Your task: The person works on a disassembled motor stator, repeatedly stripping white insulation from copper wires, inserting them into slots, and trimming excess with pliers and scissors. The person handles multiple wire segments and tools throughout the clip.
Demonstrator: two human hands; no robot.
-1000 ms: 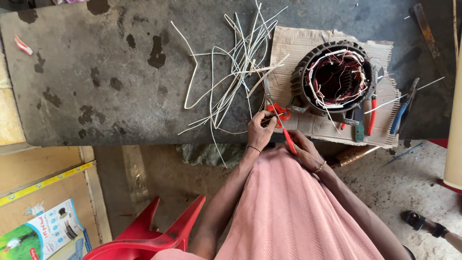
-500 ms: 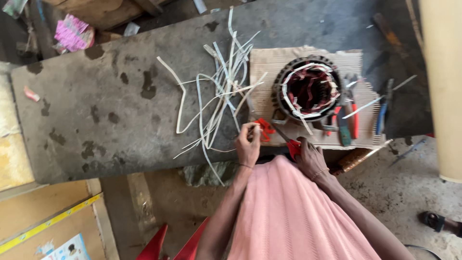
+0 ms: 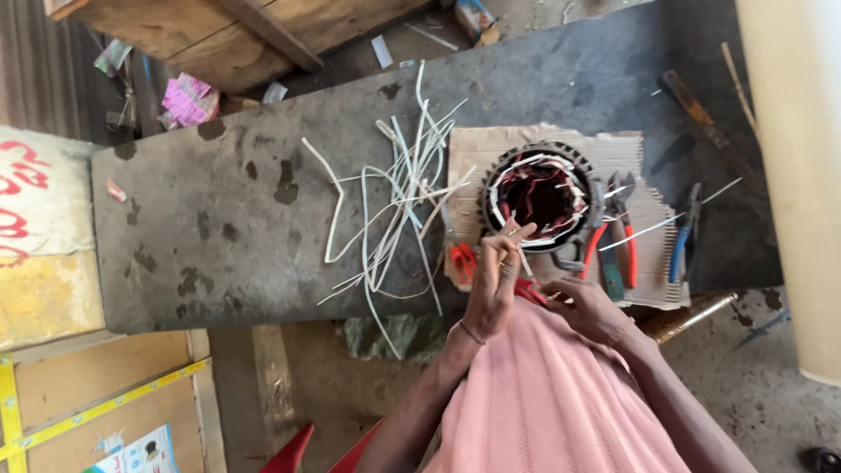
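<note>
Since a second ago my left hand [image 3: 492, 285] lifted off scissors [image 3: 462, 261], now pinching white strip [image 3: 524, 261] at motor core [image 3: 541, 194] rim, near desk [image 3: 219, 228] front edge. Right hand [image 3: 585, 307] grip: cannot tell, low beside.

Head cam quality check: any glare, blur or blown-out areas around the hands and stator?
Head view: soft daylight, no hard glare on the grey table. The pale column at right edge looks overexposed. The left hand and right hand are slightly soft; the stator windings read clearly. Mild wide-angle bending at frame edges.
</note>
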